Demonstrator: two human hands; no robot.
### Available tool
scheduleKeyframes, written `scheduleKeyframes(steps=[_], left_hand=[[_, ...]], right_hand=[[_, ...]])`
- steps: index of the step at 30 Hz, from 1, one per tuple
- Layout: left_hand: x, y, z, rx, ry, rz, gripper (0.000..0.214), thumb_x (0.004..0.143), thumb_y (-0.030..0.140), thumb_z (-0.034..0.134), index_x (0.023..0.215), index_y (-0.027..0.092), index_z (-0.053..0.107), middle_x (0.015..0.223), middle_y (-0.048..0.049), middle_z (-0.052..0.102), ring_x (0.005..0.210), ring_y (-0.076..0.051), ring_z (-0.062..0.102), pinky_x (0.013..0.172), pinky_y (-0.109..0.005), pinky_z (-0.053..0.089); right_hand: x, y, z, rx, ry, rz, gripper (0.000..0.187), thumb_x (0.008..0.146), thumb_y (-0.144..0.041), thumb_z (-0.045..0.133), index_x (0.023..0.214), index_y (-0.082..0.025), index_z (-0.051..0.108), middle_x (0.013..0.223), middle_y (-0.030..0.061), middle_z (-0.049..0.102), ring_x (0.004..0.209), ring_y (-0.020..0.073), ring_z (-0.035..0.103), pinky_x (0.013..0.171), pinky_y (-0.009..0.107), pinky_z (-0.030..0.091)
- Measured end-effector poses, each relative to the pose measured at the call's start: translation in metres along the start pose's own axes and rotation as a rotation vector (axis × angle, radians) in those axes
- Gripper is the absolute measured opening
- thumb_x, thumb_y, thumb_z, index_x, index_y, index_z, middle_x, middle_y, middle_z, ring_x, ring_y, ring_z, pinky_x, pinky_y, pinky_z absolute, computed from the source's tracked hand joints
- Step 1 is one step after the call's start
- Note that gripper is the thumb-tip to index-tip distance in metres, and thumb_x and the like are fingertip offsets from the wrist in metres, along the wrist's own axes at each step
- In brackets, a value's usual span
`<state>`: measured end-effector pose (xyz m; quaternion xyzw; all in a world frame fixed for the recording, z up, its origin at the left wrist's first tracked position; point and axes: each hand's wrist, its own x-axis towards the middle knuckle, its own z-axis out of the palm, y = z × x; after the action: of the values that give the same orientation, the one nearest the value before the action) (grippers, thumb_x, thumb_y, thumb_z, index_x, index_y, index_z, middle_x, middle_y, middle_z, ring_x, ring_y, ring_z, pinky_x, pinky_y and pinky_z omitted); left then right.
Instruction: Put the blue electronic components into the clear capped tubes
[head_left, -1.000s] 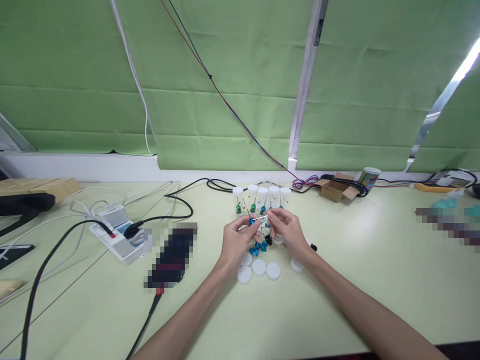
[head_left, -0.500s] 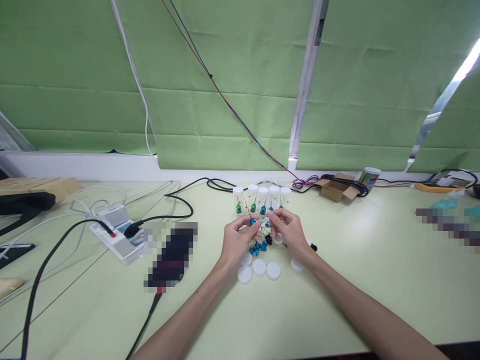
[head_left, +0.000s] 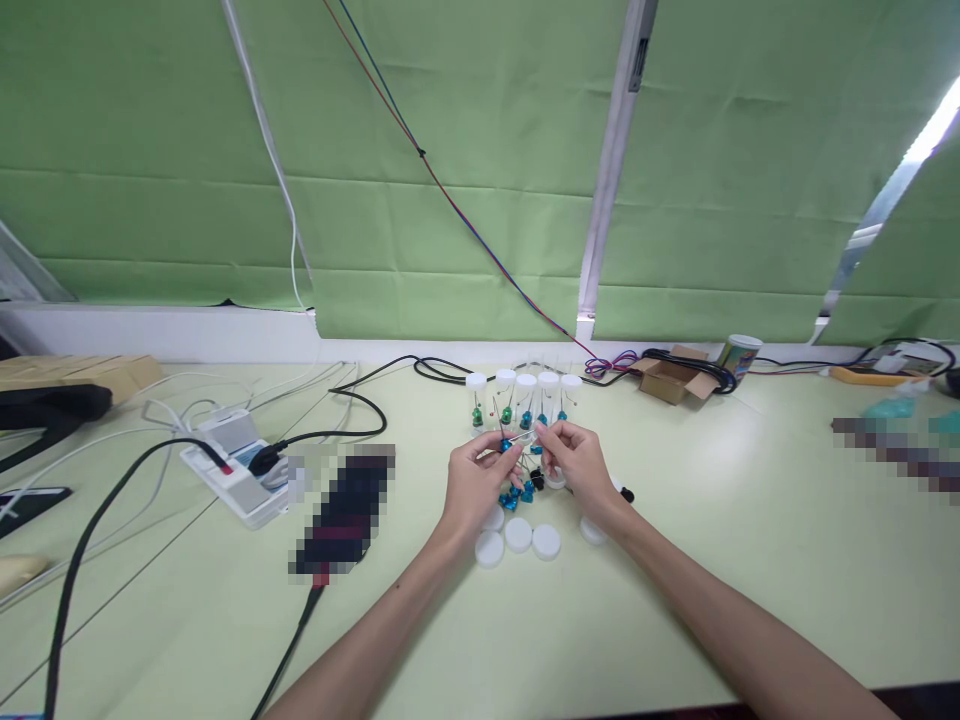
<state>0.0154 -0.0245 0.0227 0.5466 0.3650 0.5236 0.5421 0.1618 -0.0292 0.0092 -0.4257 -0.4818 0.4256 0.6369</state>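
My left hand (head_left: 475, 483) and my right hand (head_left: 576, 462) meet above the pale green table (head_left: 675, 540), both with fingers pinched. Between them they hold a small clear vial (head_left: 523, 438) on its side, with a blue bead (head_left: 505, 445) and a thin pin at the left hand's fingertips. A row of several upright clear vials (head_left: 525, 395) with white tops and green or blue beads inside stands just behind the hands. Loose blue beads (head_left: 517, 495) lie under the hands. Three white caps (head_left: 517, 537) lie in front of them.
A white power strip (head_left: 236, 470) with black and white cables lies at the left, next to a dark blurred object (head_left: 341, 510). A small open cardboard box (head_left: 671, 375) and a paper cup (head_left: 739, 355) stand at the back right. Green blinds hang behind.
The hands have barely shifted; the vial and bead stay pinched between them.
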Motion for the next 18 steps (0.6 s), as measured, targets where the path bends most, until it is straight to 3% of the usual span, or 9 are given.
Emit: scheduleKeyframes(steps=[12, 18], left_hand=[[-0.0037, 0.0030, 0.0016, 0.151, -0.006, 0.124, 0.024, 0.071, 0.036, 0.071, 0.084, 0.015, 0.068, 0.057, 0.0004, 0.060, 0.044, -0.013, 0.057, 0.052, -0.026, 0.047], [-0.0026, 0.0018, 0.0006, 0.128, 0.004, 0.105, 0.025, 0.071, 0.037, 0.071, 0.084, 0.016, 0.067, 0.057, 0.0009, 0.059, 0.044, -0.013, 0.056, 0.050, -0.025, 0.046]], right_hand=[[-0.0007, -0.0043, 0.0022, 0.016, 0.011, 0.021, 0.040, 0.075, -0.036, 0.068, 0.049, -0.020, 0.043, 0.038, -0.0058, 0.046, 0.034, 0.0086, 0.041, 0.038, 0.023, 0.030], [-0.0018, -0.0047, 0.0025, 0.038, -0.011, -0.002, 0.039, 0.075, -0.044, 0.068, 0.052, -0.019, 0.048, 0.038, -0.0058, 0.044, 0.035, 0.0088, 0.041, 0.037, 0.022, 0.030]])
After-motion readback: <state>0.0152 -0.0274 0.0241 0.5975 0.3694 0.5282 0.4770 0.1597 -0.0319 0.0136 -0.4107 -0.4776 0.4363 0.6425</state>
